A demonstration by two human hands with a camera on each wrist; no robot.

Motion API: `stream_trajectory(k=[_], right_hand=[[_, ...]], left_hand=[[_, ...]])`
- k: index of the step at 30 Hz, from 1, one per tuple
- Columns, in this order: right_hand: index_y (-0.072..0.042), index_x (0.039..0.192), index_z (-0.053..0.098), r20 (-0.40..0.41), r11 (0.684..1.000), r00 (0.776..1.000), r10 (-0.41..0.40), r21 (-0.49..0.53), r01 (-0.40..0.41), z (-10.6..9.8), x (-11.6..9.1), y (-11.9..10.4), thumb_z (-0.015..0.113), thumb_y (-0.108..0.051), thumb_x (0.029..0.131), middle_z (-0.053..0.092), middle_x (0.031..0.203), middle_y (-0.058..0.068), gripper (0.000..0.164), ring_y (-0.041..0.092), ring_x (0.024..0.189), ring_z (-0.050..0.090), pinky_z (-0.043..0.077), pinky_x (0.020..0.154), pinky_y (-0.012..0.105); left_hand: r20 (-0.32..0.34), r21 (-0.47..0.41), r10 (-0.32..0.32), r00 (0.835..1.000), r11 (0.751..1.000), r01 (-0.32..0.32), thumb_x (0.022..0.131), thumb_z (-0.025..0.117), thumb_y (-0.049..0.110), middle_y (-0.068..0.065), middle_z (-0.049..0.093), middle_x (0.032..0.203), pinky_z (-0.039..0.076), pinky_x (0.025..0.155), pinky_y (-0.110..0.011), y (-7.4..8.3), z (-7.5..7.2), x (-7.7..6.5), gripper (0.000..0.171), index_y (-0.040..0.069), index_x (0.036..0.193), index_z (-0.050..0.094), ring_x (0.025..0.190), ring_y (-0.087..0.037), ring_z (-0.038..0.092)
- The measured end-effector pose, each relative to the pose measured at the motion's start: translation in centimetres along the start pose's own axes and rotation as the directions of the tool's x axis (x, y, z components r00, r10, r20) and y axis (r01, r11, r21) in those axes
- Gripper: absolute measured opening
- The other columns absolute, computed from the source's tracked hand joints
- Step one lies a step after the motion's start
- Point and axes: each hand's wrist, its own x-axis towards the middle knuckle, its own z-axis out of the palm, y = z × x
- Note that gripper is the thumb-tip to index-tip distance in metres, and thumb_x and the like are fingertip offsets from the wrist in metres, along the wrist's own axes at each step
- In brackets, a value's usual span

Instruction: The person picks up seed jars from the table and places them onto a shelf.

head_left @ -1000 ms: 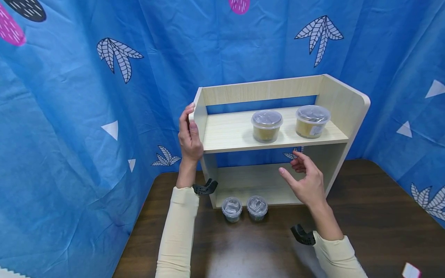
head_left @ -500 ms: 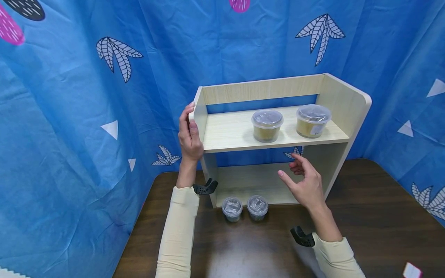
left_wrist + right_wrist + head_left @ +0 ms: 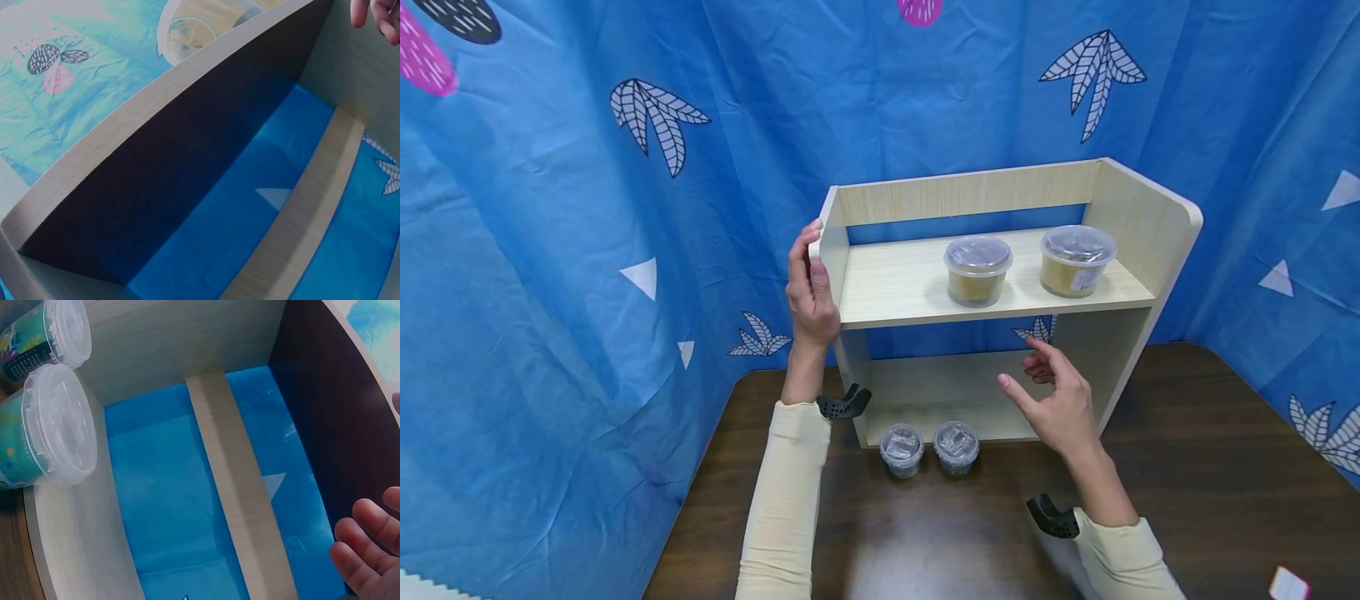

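The left hand (image 3: 813,304) grips the shelf (image 3: 891,279), the right hand (image 3: 1063,404) is loosely spread, holding nothing, and only the right wrist view shows printed sides on the small tubs (image 3: 53,425).

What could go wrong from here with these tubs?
The left hand holds the shelf by its side; a tug might jolt the large tubs, which stand near the upper level's front edge.
The right hand is lower than those tubs; raising it might bump that level.
The small tubs stand close together before the shelf, where a sweeping sleeve could knock them.
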Motion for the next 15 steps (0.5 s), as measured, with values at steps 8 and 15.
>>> stream_trajectory(k=[8,15], right_hand=[[-0.002,0.135,0.053,0.015,1.000,1.000,0.019,-0.001,-0.019,0.32,-0.39,0.26,0.078,-0.021,0.085,0.064,0.104,0.016,0.059,0.029,0.093,0.062,0.041,0.081,0.013],[-0.001,0.134,0.054,0.027,1.000,0.999,0.021,0.003,-0.021,0.63,-0.69,0.52,0.078,-0.021,0.085,0.065,0.104,0.016,0.058,0.029,0.092,0.062,0.042,0.081,0.012]], left_hand=[[-0.002,-0.002,-0.004,1.000,1.000,0.004,0.104,0.036,0.004,-0.041,0.045,0.131,0.043,0.103,-0.042,-0.08,-0.01,-0.01,0.032,-0.022,0.123,0.039,0.118,-0.053,0.048],[-0.001,-0.008,-0.002,1.000,1.000,0.002,0.104,0.036,0.004,-0.041,0.045,0.130,0.043,0.103,-0.041,-0.15,-0.01,-0.02,0.032,-0.021,0.124,0.039,0.118,-0.053,0.048]])
